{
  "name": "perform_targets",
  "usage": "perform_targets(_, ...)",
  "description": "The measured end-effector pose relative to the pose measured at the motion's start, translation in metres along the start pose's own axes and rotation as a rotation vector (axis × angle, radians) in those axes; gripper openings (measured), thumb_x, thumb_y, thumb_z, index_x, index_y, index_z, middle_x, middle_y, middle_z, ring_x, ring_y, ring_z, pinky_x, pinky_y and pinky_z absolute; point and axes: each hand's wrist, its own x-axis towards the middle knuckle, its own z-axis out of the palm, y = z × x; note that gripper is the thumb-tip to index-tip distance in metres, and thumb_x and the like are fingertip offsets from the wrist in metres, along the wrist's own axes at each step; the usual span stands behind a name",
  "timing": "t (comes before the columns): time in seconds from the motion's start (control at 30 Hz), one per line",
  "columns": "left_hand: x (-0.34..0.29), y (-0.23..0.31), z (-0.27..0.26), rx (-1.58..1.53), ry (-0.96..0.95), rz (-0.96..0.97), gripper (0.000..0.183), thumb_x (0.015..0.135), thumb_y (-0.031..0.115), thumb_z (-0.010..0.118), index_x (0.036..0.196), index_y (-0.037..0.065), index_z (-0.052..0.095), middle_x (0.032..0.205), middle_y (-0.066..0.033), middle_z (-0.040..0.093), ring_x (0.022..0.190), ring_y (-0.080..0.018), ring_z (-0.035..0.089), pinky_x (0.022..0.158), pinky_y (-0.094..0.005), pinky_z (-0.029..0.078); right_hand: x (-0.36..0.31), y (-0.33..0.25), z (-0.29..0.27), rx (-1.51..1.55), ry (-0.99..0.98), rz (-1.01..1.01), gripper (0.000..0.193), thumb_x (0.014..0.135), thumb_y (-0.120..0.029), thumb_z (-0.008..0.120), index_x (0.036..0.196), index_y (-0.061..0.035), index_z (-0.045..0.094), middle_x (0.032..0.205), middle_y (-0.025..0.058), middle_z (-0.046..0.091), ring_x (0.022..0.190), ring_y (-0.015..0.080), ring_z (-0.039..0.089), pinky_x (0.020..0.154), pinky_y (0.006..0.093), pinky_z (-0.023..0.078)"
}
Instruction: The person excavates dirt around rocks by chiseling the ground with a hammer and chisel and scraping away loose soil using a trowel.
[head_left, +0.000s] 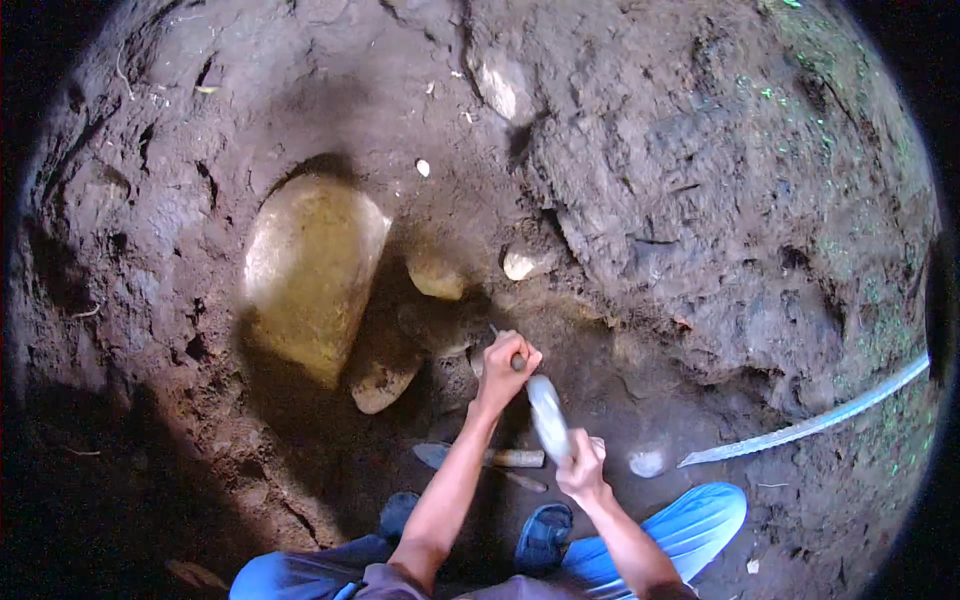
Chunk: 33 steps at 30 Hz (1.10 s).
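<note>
My left hand is closed round a slim tool, probably a chisel. The tool's round handle end shows above my fist, and its thin tip points toward the dark soil by the stones. In my right hand is a pale, elongated, blunt-ended piece, blurred, whose kind I cannot make out. Its far end lies close to the tool's handle end; whether they touch I cannot tell. Beneath my left forearm lies a trowel with a pale handle, and beside it a second wooden handle.
A large, smooth yellowish stone sits in the soil at left. Smaller stones and a pale one lie nearer my hands. A round pale stone and a long silvery strip are at right, below a rough earth bank.
</note>
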Motion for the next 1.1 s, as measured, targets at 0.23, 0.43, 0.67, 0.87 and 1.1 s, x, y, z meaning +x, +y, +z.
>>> perform_targets(0.23, -0.009, 0.003, -0.003, 0.014, -0.011, 0.012, 0.033, 0.076, -0.003, 0.075, 0.067, 0.004, 0.044, 0.065, -0.0091, 0.054, 0.062, -0.0245, 0.055, 0.065, -0.0359, 0.044, 0.006, -0.022, -0.009, -0.048, -0.055, 0.069, 0.011, 0.091, -0.018, 0.066, 0.095, -0.0085, 0.062, 0.072, 0.0193, 0.068, 0.067, 0.038, 0.068, 0.06, 0.0465, 0.053)
perform_targets(0.43, -0.005, 0.005, 0.003, 0.043, -0.016, 0.047, 0.033, 0.074, -0.005, 0.074, 0.068, 0.004, 0.043, 0.066, -0.0083, 0.055, 0.063, -0.0258, 0.055, 0.063, -0.0353, 0.044, 0.015, -0.009, -0.006, -0.033, -0.226, 0.216, 0.019, 0.089, -0.021, 0.071, 0.09, -0.0069, 0.058, 0.071, 0.0173, 0.068, 0.059, 0.0394, 0.067, 0.055, 0.0484, 0.051)
perform_targets(0.67, -0.004, -0.004, -0.006, 0.004, -0.051, 0.006, 0.032, 0.074, -0.004, 0.075, 0.068, 0.005, 0.044, 0.067, -0.0086, 0.053, 0.064, -0.0261, 0.055, 0.064, -0.036, 0.044, 0.013, -0.003, 0.007, -0.035, -0.208, 0.399, 0.023, 0.096, -0.025, 0.063, 0.102, -0.0036, 0.061, 0.066, 0.0205, 0.063, 0.063, 0.0452, 0.064, 0.058, 0.05, 0.05)
perform_targets(0.87, 0.003, 0.002, 0.006, -0.006, -0.025, 0.034, 0.032, 0.074, -0.005, 0.073, 0.068, 0.005, 0.043, 0.065, -0.0084, 0.053, 0.063, -0.0236, 0.055, 0.066, -0.0361, 0.043, 0.004, -0.001, 0.003, 0.002, -0.13, 0.277, 0.023, 0.093, -0.025, 0.067, 0.091, -0.0047, 0.057, 0.066, 0.0143, 0.059, 0.055, 0.035, 0.062, 0.048, 0.042, 0.044)
perform_targets(1.1, -0.002, 0.0, 0.009, 0.002, -0.035, 0.027, 0.029, 0.074, -0.004, 0.074, 0.07, 0.004, 0.046, 0.067, -0.01, 0.056, 0.063, -0.0282, 0.056, 0.064, -0.0377, 0.044, -0.013, 0.01, 0.005, -0.013, -0.109, 0.168, 0.02, 0.093, -0.021, 0.065, 0.093, -0.0019, 0.06, 0.07, 0.016, 0.067, 0.063, 0.0388, 0.068, 0.058, 0.0445, 0.052)
